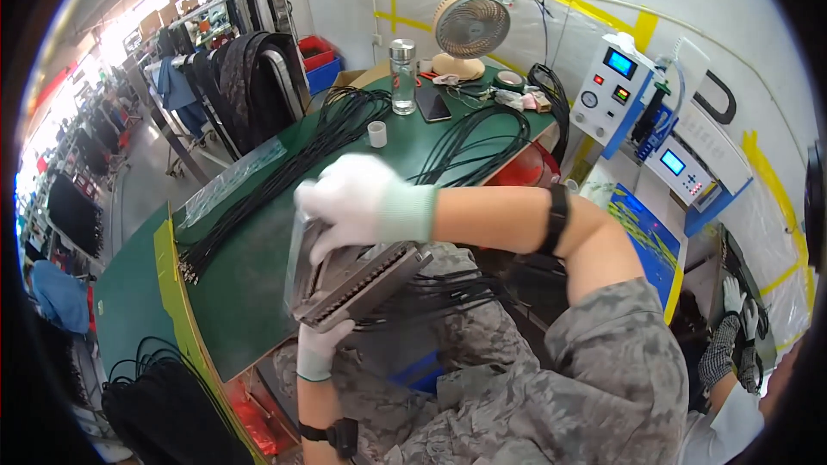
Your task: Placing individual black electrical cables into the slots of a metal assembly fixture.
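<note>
We are counting two gloved hands on one slotted fixture (366, 288), which is sitting over the lap at the near edge of the green counter (228, 319). The left hand (323, 349) is closing around its lower end, its fingers partly hidden beneath. The right hand (353, 202) is arching over the top with fingers bent downward; it is blurring, so we cannot be telling whether it is gripping anything. Both gloves are showing white knit, with a mint-green ribbed cuff on the right one

We are also seeing three groups of thin black cables: one long, straight bundle (276, 198) lying across the left part of the counter, one looped bundle (469, 142) curling toward the back, and one lap bundle (457, 288) trailing beside the fixture. One glass bottle (403, 77) with a metallic cap, one dark flat phone (433, 105), one small white cylinder (377, 133) and one round cream fan (472, 26) are standing or lying beyond

The fixture is looking hard and dark grey, a straight-edged bar with a row of small notches. Its long axis is running diagonally, one end pointing lower left toward the left hand, the other pointing upper right
</note>
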